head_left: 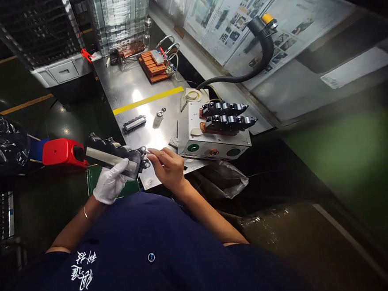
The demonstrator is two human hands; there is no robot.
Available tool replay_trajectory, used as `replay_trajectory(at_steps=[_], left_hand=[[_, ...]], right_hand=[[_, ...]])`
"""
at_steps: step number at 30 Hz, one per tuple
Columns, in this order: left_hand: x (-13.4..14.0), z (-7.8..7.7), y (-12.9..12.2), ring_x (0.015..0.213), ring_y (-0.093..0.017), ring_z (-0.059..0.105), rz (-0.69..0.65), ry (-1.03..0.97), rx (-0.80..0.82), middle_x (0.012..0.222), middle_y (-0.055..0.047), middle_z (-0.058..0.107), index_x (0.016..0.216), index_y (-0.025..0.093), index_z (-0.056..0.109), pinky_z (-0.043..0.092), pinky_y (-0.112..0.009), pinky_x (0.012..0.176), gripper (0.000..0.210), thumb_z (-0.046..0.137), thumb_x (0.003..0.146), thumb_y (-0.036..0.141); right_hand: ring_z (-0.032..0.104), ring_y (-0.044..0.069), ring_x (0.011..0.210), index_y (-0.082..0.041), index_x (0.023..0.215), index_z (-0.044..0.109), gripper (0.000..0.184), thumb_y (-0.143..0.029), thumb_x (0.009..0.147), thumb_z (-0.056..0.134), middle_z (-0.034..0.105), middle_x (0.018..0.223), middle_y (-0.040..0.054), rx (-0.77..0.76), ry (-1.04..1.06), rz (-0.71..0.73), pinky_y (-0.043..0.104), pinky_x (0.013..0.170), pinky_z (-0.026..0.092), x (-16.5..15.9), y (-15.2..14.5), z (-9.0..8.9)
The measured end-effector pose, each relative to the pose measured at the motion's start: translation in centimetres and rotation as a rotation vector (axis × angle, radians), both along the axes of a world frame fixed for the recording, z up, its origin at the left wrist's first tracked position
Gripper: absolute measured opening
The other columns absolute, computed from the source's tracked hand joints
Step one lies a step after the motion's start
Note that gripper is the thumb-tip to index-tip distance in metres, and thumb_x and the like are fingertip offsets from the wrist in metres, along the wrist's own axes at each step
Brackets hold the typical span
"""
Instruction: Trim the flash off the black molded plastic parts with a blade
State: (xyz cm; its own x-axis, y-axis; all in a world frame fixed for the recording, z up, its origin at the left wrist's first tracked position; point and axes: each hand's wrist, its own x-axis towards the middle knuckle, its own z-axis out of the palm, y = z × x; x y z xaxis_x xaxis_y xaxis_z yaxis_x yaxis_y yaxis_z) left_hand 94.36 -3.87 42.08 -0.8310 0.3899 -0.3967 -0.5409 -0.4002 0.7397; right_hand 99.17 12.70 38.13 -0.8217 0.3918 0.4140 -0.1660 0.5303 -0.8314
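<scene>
In a white glove, my left hand (112,183) grips a long black molded plastic part (134,162) with a pale strip along its side and rounded lobes on its edge. The part is held tilted above the near edge of the bench. My bare right hand (168,166) is at the part's right end, thumb and forefinger pinched together beside its small round lugs. Whatever sits between those fingertips is too small to make out. On the bench beyond lie a similar black part (134,124) and a small silvery cylinder (158,118).
To the right stands a white control box (193,132) with buttons, carrying two black lobed parts (228,123) on top. An orange fixture (155,66) with hoses is past the yellow tape (149,100). A red stool (60,152) stands left of the metal bench (120,86).
</scene>
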Motion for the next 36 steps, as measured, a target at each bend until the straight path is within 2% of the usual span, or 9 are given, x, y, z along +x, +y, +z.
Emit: replay_trajectory(at_steps=[3,5,8,10,16,21,28,33,36], left_hand=[[-0.2,0.3,0.2,0.092,-0.021,0.070,-0.045,-0.097,-0.049,0.090,-0.005,0.074,0.089,0.014,0.070,0.059,-0.031,0.079,0.021,0.075,0.069,0.020],[-0.2,0.4,0.3,0.082,-0.021,0.072,-0.057,-0.114,-0.129,0.086,-0.006,0.074,0.085,0.012,0.071,0.060,-0.029,0.068,0.021,0.077,0.068,0.022],[-0.2,0.4,0.2,0.076,-0.022,0.072,-0.067,-0.120,-0.225,0.082,-0.007,0.074,0.082,0.011,0.071,0.060,-0.029,0.061,0.025,0.081,0.064,0.025],[-0.1,0.2,0.1,0.075,-0.023,0.071,-0.052,-0.084,-0.248,0.083,-0.006,0.075,0.082,0.011,0.072,0.060,-0.030,0.060,0.028,0.082,0.061,0.026],[0.2,-0.2,0.1,0.067,-0.021,0.070,-0.050,-0.021,-0.271,0.078,-0.006,0.074,0.081,0.010,0.071,0.059,-0.029,0.055,0.032,0.083,0.060,0.031],[0.4,0.2,0.4,0.069,-0.022,0.070,-0.023,-0.016,-0.295,0.080,-0.006,0.074,0.082,0.012,0.071,0.058,-0.029,0.051,0.035,0.084,0.056,0.031],[0.5,0.0,0.5,0.071,-0.023,0.071,0.009,-0.008,-0.312,0.079,-0.005,0.074,0.081,0.012,0.072,0.058,-0.026,0.048,0.036,0.085,0.055,0.031],[0.3,-0.3,0.3,0.077,-0.024,0.072,-0.030,0.038,-0.307,0.080,-0.007,0.075,0.073,0.012,0.072,0.059,-0.024,0.052,0.028,0.083,0.060,0.034],[0.4,-0.2,0.4,0.080,-0.026,0.072,-0.020,0.034,-0.302,0.083,-0.007,0.075,0.079,0.012,0.073,0.060,-0.027,0.054,0.031,0.083,0.059,0.034]], right_hand=[[0.049,0.013,0.055,-0.018,0.097,0.066,0.027,-0.041,0.091,0.052,0.060,0.067,0.0013,0.031,0.011,-0.211,0.028,0.060,0.042,0.1,0.8,-0.4],[0.048,0.012,0.053,-0.019,0.096,0.064,0.025,-0.041,0.092,0.052,0.059,0.066,-0.0007,0.023,-0.037,-0.124,0.026,0.058,0.042,0.5,1.3,-0.3],[0.055,0.012,0.060,-0.020,0.085,0.063,0.029,-0.039,0.096,0.045,0.062,0.070,0.0015,0.096,-0.092,0.126,0.025,0.060,0.042,1.2,1.4,0.2],[0.055,0.012,0.061,-0.020,0.078,0.062,0.033,-0.037,0.097,0.041,0.061,0.067,0.0021,0.186,-0.126,0.177,0.025,0.059,0.040,1.6,1.1,0.5],[0.048,0.011,0.052,-0.019,0.066,0.058,0.037,-0.035,0.097,0.043,0.055,0.055,0.0007,0.341,-0.191,0.151,0.026,0.054,0.032,1.7,0.5,0.7],[0.046,0.011,0.051,-0.019,0.063,0.056,0.041,-0.038,0.097,0.041,0.053,0.054,0.0004,0.316,-0.214,0.166,0.025,0.053,0.031,1.5,0.7,0.8],[0.031,0.007,0.045,-0.019,0.054,0.042,0.049,-0.044,0.097,0.039,0.037,0.048,-0.0043,0.214,-0.256,0.236,0.024,0.048,0.027,1.4,0.8,1.0],[0.034,0.009,0.046,-0.020,0.056,0.044,0.046,-0.043,0.096,0.041,0.041,0.049,-0.0031,0.201,-0.195,0.163,0.025,0.049,0.028,1.5,0.5,0.9],[0.035,0.009,0.047,-0.020,0.057,0.045,0.045,-0.041,0.096,0.042,0.042,0.050,-0.0027,0.242,-0.201,0.132,0.025,0.050,0.028,1.5,0.3,0.8]])
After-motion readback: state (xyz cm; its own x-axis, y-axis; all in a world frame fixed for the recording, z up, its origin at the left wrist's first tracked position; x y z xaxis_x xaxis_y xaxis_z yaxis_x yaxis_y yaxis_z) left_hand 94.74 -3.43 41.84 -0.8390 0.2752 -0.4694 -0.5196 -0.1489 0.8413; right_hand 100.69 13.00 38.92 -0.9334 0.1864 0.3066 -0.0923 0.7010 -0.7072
